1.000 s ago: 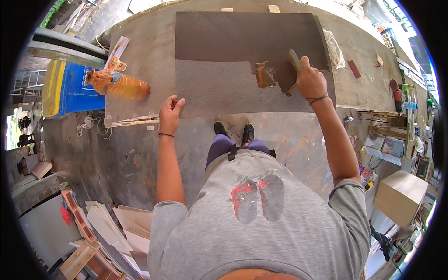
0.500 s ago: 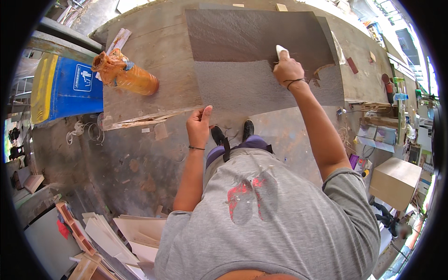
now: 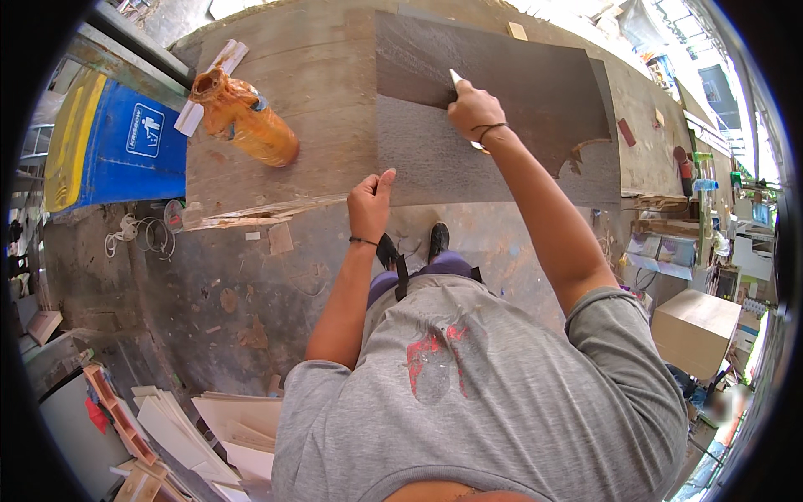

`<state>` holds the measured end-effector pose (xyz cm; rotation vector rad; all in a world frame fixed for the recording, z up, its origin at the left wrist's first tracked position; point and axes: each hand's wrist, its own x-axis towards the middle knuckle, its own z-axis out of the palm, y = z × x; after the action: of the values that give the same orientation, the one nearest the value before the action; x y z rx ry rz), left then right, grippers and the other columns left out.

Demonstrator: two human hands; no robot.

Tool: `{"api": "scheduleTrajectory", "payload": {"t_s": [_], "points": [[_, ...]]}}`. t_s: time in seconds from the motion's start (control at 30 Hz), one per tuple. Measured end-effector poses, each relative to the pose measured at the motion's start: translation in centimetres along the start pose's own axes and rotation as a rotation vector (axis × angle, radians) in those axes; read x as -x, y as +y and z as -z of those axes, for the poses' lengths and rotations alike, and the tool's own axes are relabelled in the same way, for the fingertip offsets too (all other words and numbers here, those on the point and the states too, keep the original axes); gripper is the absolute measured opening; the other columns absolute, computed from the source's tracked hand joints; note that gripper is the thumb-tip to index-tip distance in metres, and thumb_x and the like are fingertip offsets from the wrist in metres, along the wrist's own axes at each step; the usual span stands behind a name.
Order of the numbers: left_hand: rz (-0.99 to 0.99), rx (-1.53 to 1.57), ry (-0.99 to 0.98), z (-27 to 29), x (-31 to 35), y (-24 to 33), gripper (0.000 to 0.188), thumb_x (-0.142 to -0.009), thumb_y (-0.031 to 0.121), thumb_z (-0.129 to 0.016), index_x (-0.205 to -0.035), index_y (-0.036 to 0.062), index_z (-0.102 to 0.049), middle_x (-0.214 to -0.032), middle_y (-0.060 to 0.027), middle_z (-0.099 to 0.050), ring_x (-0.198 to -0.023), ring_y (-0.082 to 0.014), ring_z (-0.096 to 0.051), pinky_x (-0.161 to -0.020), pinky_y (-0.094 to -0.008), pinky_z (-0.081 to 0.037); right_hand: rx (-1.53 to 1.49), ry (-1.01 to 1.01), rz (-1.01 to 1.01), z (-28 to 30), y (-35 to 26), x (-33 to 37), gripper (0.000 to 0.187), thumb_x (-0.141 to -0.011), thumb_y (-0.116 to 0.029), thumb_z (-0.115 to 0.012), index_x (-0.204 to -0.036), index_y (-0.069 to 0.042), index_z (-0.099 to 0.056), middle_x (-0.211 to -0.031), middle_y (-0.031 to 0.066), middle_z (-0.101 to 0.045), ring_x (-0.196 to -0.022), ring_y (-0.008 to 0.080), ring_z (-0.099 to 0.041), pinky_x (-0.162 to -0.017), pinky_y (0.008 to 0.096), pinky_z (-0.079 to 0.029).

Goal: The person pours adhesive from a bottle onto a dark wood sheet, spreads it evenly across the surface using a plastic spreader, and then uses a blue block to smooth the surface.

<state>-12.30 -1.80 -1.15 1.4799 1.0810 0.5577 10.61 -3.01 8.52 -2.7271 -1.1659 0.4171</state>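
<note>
A dark sheet [image 3: 427,163] lies on the wooden worktable [image 3: 335,92]. Its far part is brown and streaked with a wet-looking coating, while the near strip looks greyer and dull. My right hand [image 3: 475,113] is closed round a white flat spreader [image 3: 455,77] and presses it to the sheet left of its middle; most of the tool is hidden by my fingers. At the sheet's near left corner my left hand [image 3: 369,207] is closed in a pinch, thumb up, on the sheet's edge. An orange-smeared plastic bottle [image 3: 263,134] with its top cut open stands to the left.
A blue bin with a yellow edge [image 3: 117,151] is beyond the table's left end. White strips [image 3: 226,58] lie behind the bottle. Toward the right are a reddish-brown block [image 3: 626,132] and a power tool [image 3: 683,171]. Stacked boards [image 3: 242,427] lean behind me; a person [image 3: 711,397] is at far right.
My right hand has swept the spreader leftward over the sheet. My left hand stays at the near left corner. The whole view has shifted slightly.
</note>
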Motion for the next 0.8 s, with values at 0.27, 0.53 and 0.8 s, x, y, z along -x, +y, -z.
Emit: {"api": "scheduleTrajectory", "payload": {"t_s": [0.27,0.53,0.8], "points": [[0.147,0.613,-0.191,-0.6,2.4,-1.3,0.017,-0.092,0.015,-0.055,-0.104,0.0029,-0.057,-0.088,-0.0029,-0.063,-0.07,-0.0099,-0.061,-0.064,-0.0248,-0.055,-0.055,-0.054,0.145,-0.8,-6.2,0.0,0.038,-0.083,-0.019,-0.047,-0.116,-0.003,-0.053,-0.105,0.0254,-0.062,-0.1,0.0406,-0.06,-0.088,0.0455,-0.046],[0.099,0.593,-0.185,-0.7,1.6,-2.1,0.014,-0.091,0.013,-0.055,-0.095,-0.0002,-0.055,-0.08,-0.0032,-0.06,-0.065,-0.0108,-0.061,-0.061,-0.025,-0.055,-0.015,-0.135,0.494,-2.9,-12.5,2.2,0.029,-0.078,-0.011,-0.049,-0.103,-0.002,-0.059,-0.092,0.0193,-0.067,-0.088,0.0338,-0.066,-0.076,0.0416,-0.052],[0.162,0.619,-0.054,-1.0,2.1,-2.5,0.017,-0.09,0.019,-0.06,-0.083,0.0045,-0.054,-0.071,-0.0023,-0.058,-0.056,-0.0105,-0.06,-0.055,-0.0246,-0.054,0.054,0.12,0.703,2.8,-7.6,5.8,0.049,-0.081,-0.01,-0.051,-0.128,-0.015,-0.043,-0.073,0.0117,-0.063,-0.067,0.0292,-0.065,-0.055,0.0387,-0.052]]}}
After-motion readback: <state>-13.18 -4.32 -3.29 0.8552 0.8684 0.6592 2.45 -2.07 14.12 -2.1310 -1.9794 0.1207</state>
